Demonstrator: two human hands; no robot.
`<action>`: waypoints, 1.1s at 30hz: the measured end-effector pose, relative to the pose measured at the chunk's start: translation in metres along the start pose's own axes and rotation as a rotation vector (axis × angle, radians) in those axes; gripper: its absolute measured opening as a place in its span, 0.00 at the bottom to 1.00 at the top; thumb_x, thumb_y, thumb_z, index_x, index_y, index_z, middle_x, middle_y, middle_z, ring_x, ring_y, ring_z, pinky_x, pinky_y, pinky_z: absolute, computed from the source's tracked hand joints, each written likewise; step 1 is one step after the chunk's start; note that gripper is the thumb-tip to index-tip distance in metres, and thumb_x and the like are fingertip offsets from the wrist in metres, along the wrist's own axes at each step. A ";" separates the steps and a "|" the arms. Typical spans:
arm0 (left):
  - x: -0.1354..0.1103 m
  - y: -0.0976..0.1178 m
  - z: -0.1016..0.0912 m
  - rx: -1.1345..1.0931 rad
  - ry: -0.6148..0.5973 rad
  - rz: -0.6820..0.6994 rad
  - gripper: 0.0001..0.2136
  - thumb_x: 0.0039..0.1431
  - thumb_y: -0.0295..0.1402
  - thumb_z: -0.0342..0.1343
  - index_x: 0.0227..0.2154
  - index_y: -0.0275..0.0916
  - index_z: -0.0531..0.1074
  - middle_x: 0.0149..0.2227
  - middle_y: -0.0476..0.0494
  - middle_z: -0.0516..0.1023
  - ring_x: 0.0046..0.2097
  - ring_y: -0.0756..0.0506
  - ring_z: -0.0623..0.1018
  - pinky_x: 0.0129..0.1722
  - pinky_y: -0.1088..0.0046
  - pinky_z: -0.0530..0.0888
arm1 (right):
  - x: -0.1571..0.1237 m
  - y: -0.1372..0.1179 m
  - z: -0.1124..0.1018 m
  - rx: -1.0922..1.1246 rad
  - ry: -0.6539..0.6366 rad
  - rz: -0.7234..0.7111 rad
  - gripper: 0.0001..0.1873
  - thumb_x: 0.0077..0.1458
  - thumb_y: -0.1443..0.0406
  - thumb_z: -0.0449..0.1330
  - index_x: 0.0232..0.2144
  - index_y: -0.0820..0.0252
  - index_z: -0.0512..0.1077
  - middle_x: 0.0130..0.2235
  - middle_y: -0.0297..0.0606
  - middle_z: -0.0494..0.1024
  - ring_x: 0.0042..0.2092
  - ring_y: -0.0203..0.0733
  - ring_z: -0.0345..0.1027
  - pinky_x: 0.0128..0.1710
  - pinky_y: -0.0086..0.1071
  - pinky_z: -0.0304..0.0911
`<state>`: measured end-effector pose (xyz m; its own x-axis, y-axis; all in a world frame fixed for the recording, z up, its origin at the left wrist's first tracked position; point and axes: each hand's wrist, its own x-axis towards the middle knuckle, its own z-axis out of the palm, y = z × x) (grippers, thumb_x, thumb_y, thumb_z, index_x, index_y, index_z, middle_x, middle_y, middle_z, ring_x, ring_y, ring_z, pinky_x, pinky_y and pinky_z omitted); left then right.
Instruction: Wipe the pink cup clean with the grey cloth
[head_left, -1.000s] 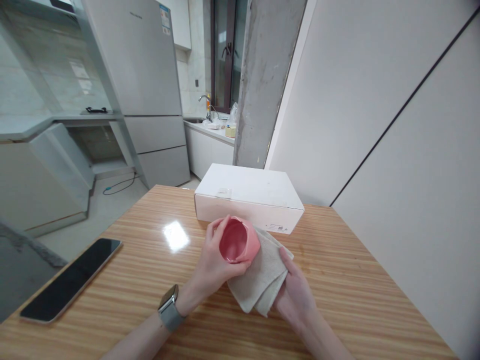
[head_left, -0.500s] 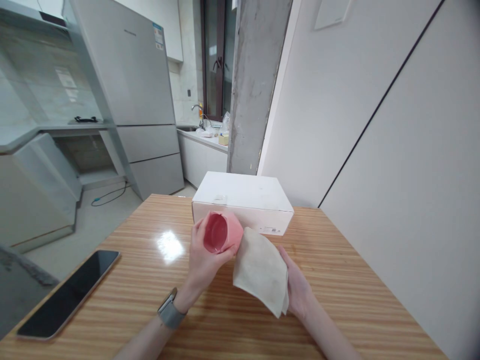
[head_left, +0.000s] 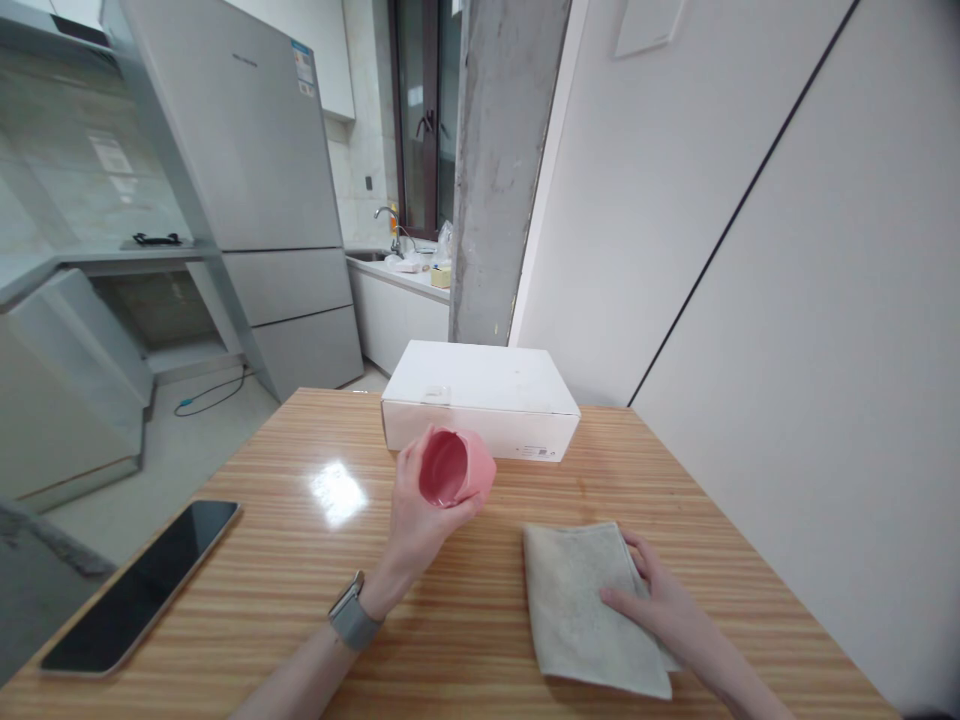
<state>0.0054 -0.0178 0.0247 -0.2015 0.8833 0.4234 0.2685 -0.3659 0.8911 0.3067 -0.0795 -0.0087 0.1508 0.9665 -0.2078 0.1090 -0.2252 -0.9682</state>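
Observation:
My left hand [head_left: 422, 507], with a watch [head_left: 354, 612] on its wrist, is wrapped round a pink faceted cup [head_left: 480, 468]. The cup is held tilted above the table, its open mouth turned toward me and to the left; its inside looks glossy. To the right, my right hand [head_left: 660, 595] grips the right edge of a folded beige cloth [head_left: 581, 600], thumb on top and fingers at the far side. The cloth is low over the wooden table; whether it rests fully on it I cannot tell. Cup and cloth are apart.
A white cardboard box [head_left: 480, 385] sits at the table's far side, just behind the cup. A dark-screened phone [head_left: 142, 590] lies at the left edge of the wooden table [head_left: 285, 600]. Beyond stand a fridge [head_left: 247, 160] and a sink counter [head_left: 401, 305]; a white wall [head_left: 750, 330] runs along the right.
My right hand has carried the cloth away from the cup, down and to the right, and its thumb now lies over it. The left hand still holds the tilted cup, shifted slightly right.

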 end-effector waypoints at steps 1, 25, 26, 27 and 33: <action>0.000 -0.001 0.000 -0.005 -0.002 0.005 0.41 0.42 0.34 0.69 0.61 0.46 0.60 0.56 0.42 0.65 0.58 0.38 0.67 0.58 0.57 0.66 | 0.000 0.005 -0.006 -0.054 0.043 -0.029 0.36 0.33 0.63 0.72 0.48 0.56 0.66 0.40 0.43 0.83 0.42 0.56 0.77 0.46 0.49 0.67; -0.019 0.016 0.084 -0.090 -0.373 0.106 0.47 0.35 0.34 0.72 0.62 0.45 0.59 0.58 0.40 0.63 0.58 0.38 0.68 0.59 0.59 0.67 | -0.012 0.043 -0.096 -0.857 0.274 -0.140 0.15 0.44 0.52 0.62 0.30 0.54 0.69 0.30 0.40 0.79 0.34 0.51 0.74 0.35 0.38 0.65; -0.019 0.019 0.093 -0.092 -0.402 0.123 0.47 0.35 0.35 0.72 0.62 0.45 0.59 0.59 0.39 0.63 0.58 0.38 0.69 0.58 0.59 0.68 | -0.012 0.042 -0.098 -0.859 0.261 -0.132 0.14 0.43 0.53 0.62 0.28 0.53 0.69 0.27 0.38 0.78 0.32 0.50 0.74 0.33 0.37 0.64; -0.019 0.021 0.103 -0.089 -0.426 0.142 0.47 0.36 0.35 0.72 0.62 0.44 0.58 0.59 0.39 0.62 0.57 0.39 0.69 0.58 0.60 0.67 | -0.013 0.041 -0.099 -0.859 0.250 -0.118 0.13 0.42 0.54 0.63 0.27 0.53 0.69 0.25 0.36 0.77 0.30 0.49 0.73 0.30 0.35 0.63; -0.023 0.024 0.158 -0.021 -0.520 0.209 0.47 0.36 0.39 0.71 0.62 0.44 0.58 0.58 0.38 0.62 0.57 0.38 0.69 0.58 0.61 0.67 | -0.026 0.035 -0.107 -0.854 0.188 -0.033 0.13 0.40 0.55 0.65 0.25 0.54 0.68 0.21 0.31 0.73 0.26 0.44 0.71 0.26 0.31 0.58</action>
<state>0.1655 -0.0009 0.0100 0.3466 0.8178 0.4594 0.2333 -0.5495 0.8023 0.4112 -0.1259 -0.0222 0.2860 0.9547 -0.0820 0.8035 -0.2855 -0.5224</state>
